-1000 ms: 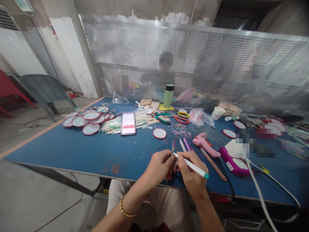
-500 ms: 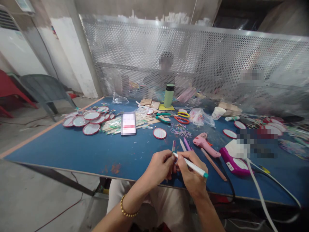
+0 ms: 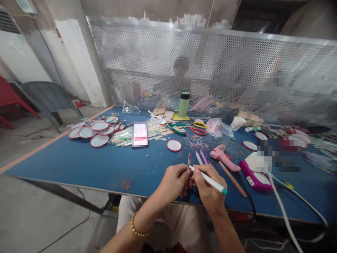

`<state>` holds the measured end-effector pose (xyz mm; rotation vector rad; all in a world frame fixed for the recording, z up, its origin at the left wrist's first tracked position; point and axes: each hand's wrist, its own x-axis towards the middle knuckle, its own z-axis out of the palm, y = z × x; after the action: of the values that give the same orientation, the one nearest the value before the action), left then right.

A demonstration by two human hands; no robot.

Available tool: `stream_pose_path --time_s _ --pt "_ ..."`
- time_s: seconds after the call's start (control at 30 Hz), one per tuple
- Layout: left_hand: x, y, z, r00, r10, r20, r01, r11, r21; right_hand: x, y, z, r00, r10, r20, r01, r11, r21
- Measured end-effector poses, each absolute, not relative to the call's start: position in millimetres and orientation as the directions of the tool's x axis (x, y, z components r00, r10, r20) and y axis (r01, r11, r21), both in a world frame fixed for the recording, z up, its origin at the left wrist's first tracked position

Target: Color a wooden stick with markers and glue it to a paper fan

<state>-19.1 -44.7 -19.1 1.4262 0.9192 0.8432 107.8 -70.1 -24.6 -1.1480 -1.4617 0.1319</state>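
My right hand (image 3: 212, 188) is closed around a white marker pen (image 3: 210, 182) with a teal end. The pen's tip meets a small flat stick (image 3: 189, 159), its upper end pinkish purple, which juts up from the closed fingers of my left hand (image 3: 177, 179). The stick's lower part is hidden by my fingers. Just beyond my hands lie a white pen (image 3: 199, 158) and a purple pen (image 3: 203, 156). A round white disc with a red rim (image 3: 174, 146) rests farther up the table.
On the blue table (image 3: 86, 168) sit a pink glue gun (image 3: 225, 158), a magenta power strip (image 3: 254, 177) with cables, pliers (image 3: 198, 131), a phone (image 3: 140, 135), red-rimmed discs (image 3: 99, 141), a green bottle (image 3: 184, 105) and a paper cup (image 3: 238, 123). A perforated metal screen (image 3: 147, 52) stands behind.
Both hands hold nearly the same pose, with the pen still touching the stick. No object on the table has visibly moved.
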Motion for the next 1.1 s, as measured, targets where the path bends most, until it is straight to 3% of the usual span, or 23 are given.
stream_pose_path --time_s 1.1 --pt "-19.5 -44.5 -20.1 0.419 0.908 -0.020 0.067 -0.009 0.998 108.3 -71.6 -24.7 0.192 0.693 0.695 0.546 0.512 -0.662"
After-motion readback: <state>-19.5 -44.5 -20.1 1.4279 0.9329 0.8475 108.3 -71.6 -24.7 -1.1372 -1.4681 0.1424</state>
